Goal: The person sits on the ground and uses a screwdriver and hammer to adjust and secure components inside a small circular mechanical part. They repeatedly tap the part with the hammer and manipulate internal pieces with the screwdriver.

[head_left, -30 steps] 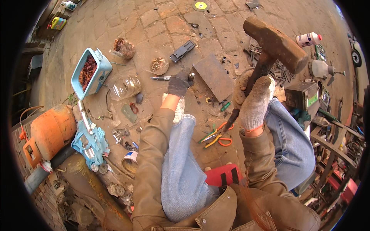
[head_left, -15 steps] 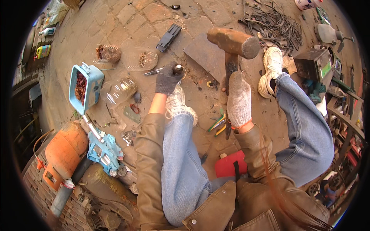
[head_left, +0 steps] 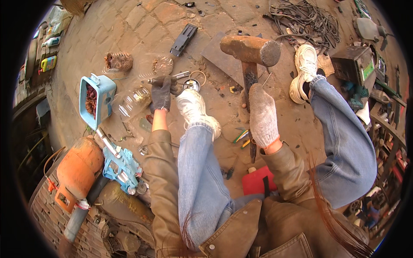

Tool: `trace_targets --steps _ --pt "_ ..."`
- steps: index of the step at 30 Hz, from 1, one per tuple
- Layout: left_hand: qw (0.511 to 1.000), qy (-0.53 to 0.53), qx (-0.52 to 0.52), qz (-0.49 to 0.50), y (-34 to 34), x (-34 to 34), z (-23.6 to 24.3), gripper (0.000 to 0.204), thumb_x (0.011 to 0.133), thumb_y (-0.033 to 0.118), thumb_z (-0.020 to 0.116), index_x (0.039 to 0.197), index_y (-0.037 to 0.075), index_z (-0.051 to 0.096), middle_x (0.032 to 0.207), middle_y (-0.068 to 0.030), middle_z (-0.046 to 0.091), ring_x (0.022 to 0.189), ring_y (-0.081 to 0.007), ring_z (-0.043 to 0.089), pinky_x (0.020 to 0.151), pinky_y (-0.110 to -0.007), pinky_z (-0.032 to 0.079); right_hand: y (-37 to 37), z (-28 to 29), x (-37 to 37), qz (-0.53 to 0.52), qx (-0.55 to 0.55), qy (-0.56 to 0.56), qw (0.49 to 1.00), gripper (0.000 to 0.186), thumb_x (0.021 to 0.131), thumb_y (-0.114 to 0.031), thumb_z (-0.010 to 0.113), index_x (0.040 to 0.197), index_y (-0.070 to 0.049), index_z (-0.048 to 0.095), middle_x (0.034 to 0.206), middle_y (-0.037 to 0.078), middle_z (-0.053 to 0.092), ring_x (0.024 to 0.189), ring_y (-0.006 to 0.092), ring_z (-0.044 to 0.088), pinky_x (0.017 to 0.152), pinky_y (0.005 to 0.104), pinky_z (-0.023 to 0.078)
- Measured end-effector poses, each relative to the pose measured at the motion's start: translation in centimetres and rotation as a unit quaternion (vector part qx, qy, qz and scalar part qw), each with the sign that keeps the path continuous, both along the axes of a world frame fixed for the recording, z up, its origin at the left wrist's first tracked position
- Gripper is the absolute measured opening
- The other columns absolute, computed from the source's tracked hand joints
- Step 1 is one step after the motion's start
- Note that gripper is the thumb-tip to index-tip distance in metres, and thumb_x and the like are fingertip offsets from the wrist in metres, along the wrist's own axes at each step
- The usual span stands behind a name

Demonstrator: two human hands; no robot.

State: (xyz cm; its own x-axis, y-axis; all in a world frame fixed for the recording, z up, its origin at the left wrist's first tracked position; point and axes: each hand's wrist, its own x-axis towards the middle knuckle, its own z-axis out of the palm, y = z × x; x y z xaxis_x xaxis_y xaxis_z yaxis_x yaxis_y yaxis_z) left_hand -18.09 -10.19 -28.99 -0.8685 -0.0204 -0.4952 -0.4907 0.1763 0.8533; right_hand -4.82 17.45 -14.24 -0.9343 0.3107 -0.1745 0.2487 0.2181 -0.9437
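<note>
My right hand (head_left: 263, 116), in a pale knitted glove, is closed round the dark handle of a sledgehammer (head_left: 249, 49). Its rusty head points away from me, above a flat metal plate (head_left: 217, 56) on the ground. A thin metal pin sticks out by that glove. My left hand (head_left: 161, 95), in a dark glove, has its fingers bent over a slim silver metal tool (head_left: 181, 75); its fingertips are partly hidden. By my left shoe (head_left: 190, 103) lies a round metal-topped piece (head_left: 192, 84) with a ring beside it.
Cut clear plastic bottles (head_left: 133, 101) and a blue tub (head_left: 98, 105) of reddish scrap stand at left. An orange gas cylinder (head_left: 79, 165) is nearer. Tangled cables (head_left: 305, 21) lie far right, a black case (head_left: 183, 39) ahead, a red item (head_left: 258, 181) between my legs.
My left hand has let go of the dark, metal-topped piece and moved left onto the silver tool, which has shifted left. My right hand still holds the sledgehammer, nearly in place.
</note>
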Motion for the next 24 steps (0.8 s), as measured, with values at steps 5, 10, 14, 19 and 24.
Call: trace_targets --steps 5,10,14,19,24 --pt "0.980 0.001 0.075 0.182 -1.1 2.9 -2.2 0.027 0.096 0.021 0.062 0.100 -0.005 0.065 0.084 -0.0134 0.068 0.064 -0.0179 0.064 0.057 -0.029 0.054 -0.5 -1.2 0.4 -0.029 -0.013 -0.031 0.999 0.033 0.103 -0.030 0.044 0.087 -0.003 0.055 0.070 0.001 0.047 0.062 0.0097 0.045 0.055 0.0278 0.039" --pt "0.957 0.036 0.112 0.263 -1.8 5.0 -4.4 0.022 0.099 0.017 0.055 0.103 -0.004 0.061 0.092 -0.0154 0.067 0.064 -0.0195 0.062 0.056 -0.028 0.053 -0.2 -1.9 0.4 -0.004 0.020 -0.075 0.997 0.028 0.101 -0.025 0.044 0.089 -0.002 0.054 0.070 0.005 0.050 0.064 0.0169 0.048 0.056 0.0319 0.040" --pt "0.808 0.008 0.375 0.455 -1.9 9.8 -4.9 0.030 0.096 0.021 0.057 0.113 -0.004 0.058 0.104 -0.0117 0.064 0.076 -0.0216 0.058 0.068 -0.030 0.051 0.2 -2.5 0.7 0.045 0.104 -0.097 0.989 0.014 0.095 -0.010 0.045 0.100 0.000 0.053 0.078 0.016 0.057 0.070 0.0315 0.060 0.062 0.0396 0.048" --pt "0.887 0.076 0.316 0.329 -4.0 11.1 -3.2 0.030 0.098 0.017 0.054 0.120 -0.003 0.057 0.112 -0.0171 0.064 0.095 -0.0242 0.067 0.080 -0.034 0.060 -0.1 -3.4 0.9 -0.067 -0.056 -0.185 0.979 0.039 0.103 -0.031 0.043 0.091 0.004 0.057 0.076 0.019 0.059 0.068 0.0328 0.057 0.063 0.0412 0.045" --pt "0.942 0.086 0.216 0.243 -1.7 7.4 0.2 0.026 0.096 0.008 0.061 0.117 -0.007 0.061 0.109 -0.0176 0.068 0.086 -0.0238 0.070 0.075 -0.032 0.061 0.1 -4.7 1.2 -0.073 -0.060 -0.270 0.958 0.051 0.100 -0.043 0.048 0.088 0.004 0.060 0.073 0.021 0.059 0.069 0.0353 0.057 0.066 0.0426 0.045"
